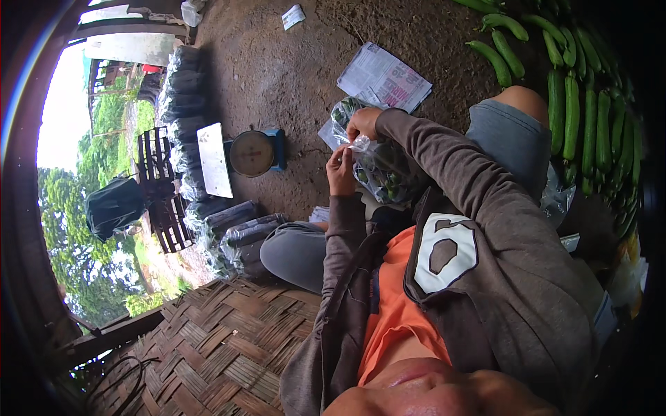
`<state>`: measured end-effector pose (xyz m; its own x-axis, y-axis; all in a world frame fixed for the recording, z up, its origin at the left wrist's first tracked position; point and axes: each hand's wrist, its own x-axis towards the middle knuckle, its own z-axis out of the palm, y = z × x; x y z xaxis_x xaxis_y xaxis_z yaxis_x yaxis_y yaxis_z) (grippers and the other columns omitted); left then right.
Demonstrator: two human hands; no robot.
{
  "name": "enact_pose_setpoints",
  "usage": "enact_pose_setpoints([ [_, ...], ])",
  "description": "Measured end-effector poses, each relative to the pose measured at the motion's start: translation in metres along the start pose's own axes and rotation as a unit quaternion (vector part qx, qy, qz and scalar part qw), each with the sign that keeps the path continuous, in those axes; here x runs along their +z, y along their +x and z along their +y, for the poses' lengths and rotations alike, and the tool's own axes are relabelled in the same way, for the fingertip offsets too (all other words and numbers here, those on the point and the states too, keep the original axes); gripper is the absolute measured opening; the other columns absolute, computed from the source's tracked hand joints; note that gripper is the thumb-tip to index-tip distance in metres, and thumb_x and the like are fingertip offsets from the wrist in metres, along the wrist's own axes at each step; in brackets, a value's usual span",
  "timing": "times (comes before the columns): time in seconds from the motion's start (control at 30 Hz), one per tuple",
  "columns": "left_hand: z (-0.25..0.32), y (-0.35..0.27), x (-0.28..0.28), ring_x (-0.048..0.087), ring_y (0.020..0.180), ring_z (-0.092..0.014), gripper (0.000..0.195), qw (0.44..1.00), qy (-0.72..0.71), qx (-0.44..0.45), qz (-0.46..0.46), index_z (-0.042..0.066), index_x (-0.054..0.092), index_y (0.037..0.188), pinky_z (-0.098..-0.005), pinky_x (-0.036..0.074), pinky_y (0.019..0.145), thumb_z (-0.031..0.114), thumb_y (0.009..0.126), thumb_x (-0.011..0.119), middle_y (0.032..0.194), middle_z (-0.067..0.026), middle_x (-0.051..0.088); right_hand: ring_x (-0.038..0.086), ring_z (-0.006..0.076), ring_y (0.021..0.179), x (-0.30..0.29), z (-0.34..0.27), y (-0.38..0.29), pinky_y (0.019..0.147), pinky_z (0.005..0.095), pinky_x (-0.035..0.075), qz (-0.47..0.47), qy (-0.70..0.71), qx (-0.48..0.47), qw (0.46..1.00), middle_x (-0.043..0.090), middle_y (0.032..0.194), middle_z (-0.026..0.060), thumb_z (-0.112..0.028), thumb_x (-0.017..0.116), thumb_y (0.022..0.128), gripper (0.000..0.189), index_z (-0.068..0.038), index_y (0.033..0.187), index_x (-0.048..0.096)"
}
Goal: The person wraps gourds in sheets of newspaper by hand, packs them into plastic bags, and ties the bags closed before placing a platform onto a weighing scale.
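Observation:
In front of my body, a clear plastic bag (pixel 385 169) bulges with dark green produce. My left hand (pixel 341 169) pinches the bag's gathered plastic at its upper left side, fingers raised. Just above it, my right hand (pixel 363 125) is bent over the same gathered plastic, its fingertips partly hidden. Beyond the right hand lies more clear plastic (pixel 343 110) with green pieces inside; I cannot tell whether it belongs to the same bag. Printed newspaper sheets (pixel 385 75) lie flat on the earthen floor, partly behind this plastic.
Left of my hands stands a blue weighing scale (pixel 279 150) beside a white board (pixel 214 160). Plastic-wrapped bundles (pixel 184 104) line the left edge. Long green gourds (pixel 571 117) are heaped at right. A woven bamboo panel (pixel 234 343) is at lower left.

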<state>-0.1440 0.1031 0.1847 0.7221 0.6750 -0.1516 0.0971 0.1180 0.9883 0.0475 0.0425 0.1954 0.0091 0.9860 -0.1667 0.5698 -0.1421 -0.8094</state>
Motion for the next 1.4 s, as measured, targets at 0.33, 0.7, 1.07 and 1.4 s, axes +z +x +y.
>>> enact_pose_setpoints([
  [0.33, 0.027, 0.011, 0.021, 0.059, 0.071, -0.014, 0.02, 0.959, 0.28, 0.028, 0.024, 0.0, 0.061, 0.083, -0.027, 0.047, 0.066, 0.009, 0.07, 0.072, 0.077, -0.0065, 0.063, 0.065, 0.0238, 0.087, -0.004, 0.009, 0.001, 0.076, 0.0351, 0.049, -0.02, 0.02, -0.012, 1.0, 0.069, 0.089, 0.0069, -0.025, 0.07, 0.068, 0.027, -0.015, 0.093, 0.071],
  [0.7, -0.018, 0.03, 0.021, 0.054, 0.071, -0.043, 0.007, 0.87, 0.434, 0.196, 0.126, 0.004, 0.047, 0.082, -0.0482, 0.043, 0.059, 0.007, 0.078, 0.053, 0.077, -0.0208, 0.053, 0.063, 0.0324, 0.075, 0.016, 0.009, 0.002, 0.067, 0.0424, 0.049, 0.071, -0.021, -0.033, 0.997, 0.065, 0.079, 0.0162, -0.029, 0.063, 0.067, 0.026, -0.005, 0.078, 0.066],
  [1.07, 0.006, 0.005, 0.031, 0.059, 0.064, -0.037, 0.016, 0.829, 0.501, 0.168, 0.182, 0.009, 0.047, 0.089, -0.0479, 0.048, 0.052, 0.014, 0.077, 0.058, 0.09, -0.014, 0.054, 0.058, 0.0156, 0.065, 0.015, 0.004, 0.005, 0.06, 0.0298, 0.046, 0.093, 0.082, -0.033, 0.992, 0.062, 0.073, 0.0082, -0.011, 0.062, 0.077, 0.012, -0.002, 0.084, 0.062],
  [1.4, 0.005, -0.002, 0.014, 0.058, 0.064, -0.036, 0.011, 0.865, 0.381, 0.29, 0.152, 0.006, 0.05, 0.078, -0.0445, 0.048, 0.054, 0.007, 0.075, 0.061, 0.079, -0.0137, 0.052, 0.058, 0.0095, 0.079, -0.006, 0.011, 0.034, 0.073, 0.0276, 0.047, -0.176, -0.022, -0.043, 0.983, 0.067, 0.083, 0.0035, -0.008, 0.063, 0.082, 0.017, -0.003, 0.098, 0.065],
])
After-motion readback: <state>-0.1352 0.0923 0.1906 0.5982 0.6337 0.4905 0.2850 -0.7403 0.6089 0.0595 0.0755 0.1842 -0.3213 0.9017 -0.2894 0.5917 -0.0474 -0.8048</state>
